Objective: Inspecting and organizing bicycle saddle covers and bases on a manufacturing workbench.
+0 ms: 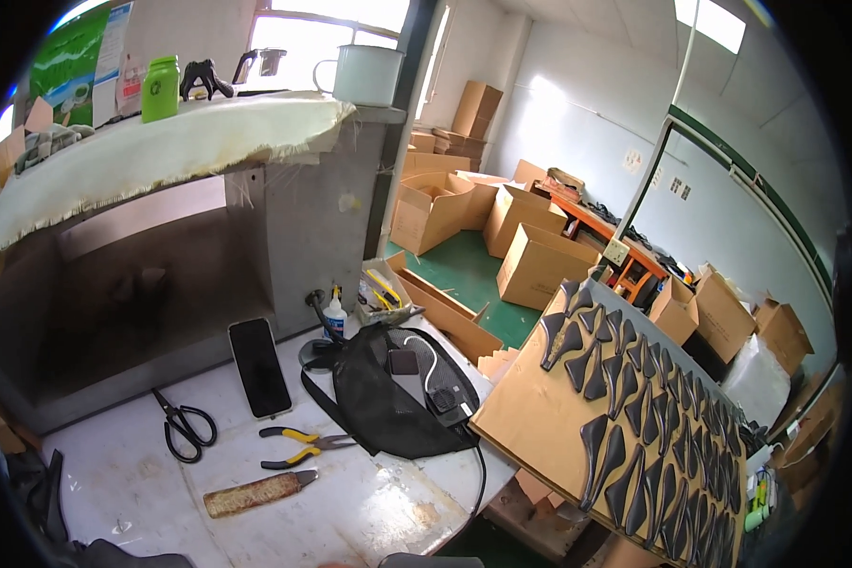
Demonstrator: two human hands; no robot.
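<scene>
Hands out of view, grip unknowable; pliers (305,447), rusty scraper (256,493) perhaps nearest bottom edge.

Daylight pours in from the window (331,24) behind my bench and blows out to white there, and a ceiling panel (715,21) glares too. The room reads bright and fairly sharp at centre. The hollow under the shelf (133,312) sits in deep shadow. Straight edges bow outward, and the frame's rim falls off into black, softly blurred.
</scene>
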